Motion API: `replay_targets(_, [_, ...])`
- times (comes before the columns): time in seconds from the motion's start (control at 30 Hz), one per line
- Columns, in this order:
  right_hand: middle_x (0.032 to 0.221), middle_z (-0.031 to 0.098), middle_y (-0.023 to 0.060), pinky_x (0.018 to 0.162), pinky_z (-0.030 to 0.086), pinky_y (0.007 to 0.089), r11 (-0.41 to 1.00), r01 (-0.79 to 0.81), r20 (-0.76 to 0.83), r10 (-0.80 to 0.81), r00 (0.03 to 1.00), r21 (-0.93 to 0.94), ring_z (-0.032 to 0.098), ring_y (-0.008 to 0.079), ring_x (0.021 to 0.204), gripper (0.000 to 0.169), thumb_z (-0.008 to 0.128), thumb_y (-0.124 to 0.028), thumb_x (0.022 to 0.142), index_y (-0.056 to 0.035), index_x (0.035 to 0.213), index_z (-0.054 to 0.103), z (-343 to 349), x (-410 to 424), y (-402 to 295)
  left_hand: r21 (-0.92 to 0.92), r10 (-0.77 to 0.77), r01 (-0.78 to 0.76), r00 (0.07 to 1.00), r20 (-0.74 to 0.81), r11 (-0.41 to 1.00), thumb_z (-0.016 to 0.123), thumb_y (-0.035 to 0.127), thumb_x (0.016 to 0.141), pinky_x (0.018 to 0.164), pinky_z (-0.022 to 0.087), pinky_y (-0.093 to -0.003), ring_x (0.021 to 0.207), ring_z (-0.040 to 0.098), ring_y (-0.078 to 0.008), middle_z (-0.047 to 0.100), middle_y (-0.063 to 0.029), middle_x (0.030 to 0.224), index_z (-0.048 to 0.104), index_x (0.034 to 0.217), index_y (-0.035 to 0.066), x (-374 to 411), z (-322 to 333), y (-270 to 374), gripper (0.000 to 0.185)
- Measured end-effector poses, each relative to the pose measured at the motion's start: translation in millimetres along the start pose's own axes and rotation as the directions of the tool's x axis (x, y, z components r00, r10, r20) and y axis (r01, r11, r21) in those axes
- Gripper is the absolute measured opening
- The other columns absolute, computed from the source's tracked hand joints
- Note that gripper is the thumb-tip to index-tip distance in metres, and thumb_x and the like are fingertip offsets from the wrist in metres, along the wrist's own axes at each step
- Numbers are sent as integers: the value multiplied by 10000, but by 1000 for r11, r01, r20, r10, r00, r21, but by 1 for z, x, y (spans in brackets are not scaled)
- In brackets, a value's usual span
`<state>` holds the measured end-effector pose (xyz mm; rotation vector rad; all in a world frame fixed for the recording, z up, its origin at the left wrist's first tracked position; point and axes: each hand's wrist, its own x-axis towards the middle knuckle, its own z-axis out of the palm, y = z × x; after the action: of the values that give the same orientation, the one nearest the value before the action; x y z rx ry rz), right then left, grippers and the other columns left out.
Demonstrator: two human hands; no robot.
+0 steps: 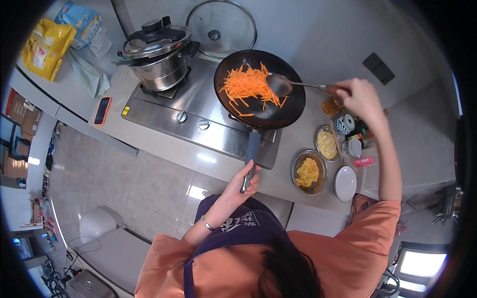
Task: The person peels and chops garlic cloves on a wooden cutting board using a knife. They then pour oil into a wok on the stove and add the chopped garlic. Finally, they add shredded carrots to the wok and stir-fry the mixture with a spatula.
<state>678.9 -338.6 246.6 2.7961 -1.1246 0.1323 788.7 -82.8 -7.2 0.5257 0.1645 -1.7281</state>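
My left hand [243,183] is closed around the grey handle [253,143] of a dark wok [238,61] on the right side of the gas stove. Shredded carrot [248,83] lies in a heap in the wok, with some loose strips around it. My right hand [357,95] grips the brown handle of a metal spatula [279,85], whose head touches the right edge of the carrot. To the right of the stove stand a metal bowl of yellow cooked egg, seemingly scrambled [308,172], a dish of pale yellow corn kernels [328,144] and a white plate [345,184].
A steel pot [160,70] with its lid tilted stands on the left burner. Behind the stove a glass lid [223,26] leans on the wall. An orange-edged phone [103,111] lies left of the stove. An oil bottle [331,106] and a patterned jar [343,124] stand at the right.
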Motion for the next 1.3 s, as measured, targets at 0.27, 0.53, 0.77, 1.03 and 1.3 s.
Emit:
replay_targets(0.27, [583,577,55,334,264,233,735,-532,509,294,809,421,399,59,379,214,538,-167,813,-14,876,673,66,60,117,9,-19,19,1000,3,1000,497,414,920,345,237,-200,397,337,-65,409,18,550,533,945,98,1,5,-1,319])
replay_targets(0.53, [579,561,20,486,396,253,724,-59,72,13,997,687,533,114,532,279,656,-281,820,-45,967,684,145,2,63,14,-14,15,999,-47,1000,505,408,917,349,238,-199,398,340,-65,416,20,546,536,944,98,-2,5,2,312])
replay_targets(0.77, [734,597,102,567,474,365,950,305,-249,-281,927,63,586,293,618,308,672,-240,761,-110,1040,665,63,-44,39,0,-10,10,999,-34,1000,500,406,921,349,239,-198,403,344,-66,413,16,550,533,955,96,-2,2,1,314])
replay_targets(1.03, [906,664,123,708,486,348,983,105,-53,-99,994,148,632,277,815,300,635,-288,793,-131,1047,661,60,85,56,3,-21,21,1000,-20,1000,500,414,919,348,247,-198,401,348,-63,408,18,552,529,958,98,-1,4,0,321])
replay_targets(1.3, [812,586,84,630,444,354,860,494,-33,-494,869,124,576,262,693,333,676,-136,731,-130,1063,653,45,62,16,2,-31,31,999,-26,1000,503,420,915,346,249,-199,398,347,-65,412,18,558,526,946,102,-2,6,1,320])
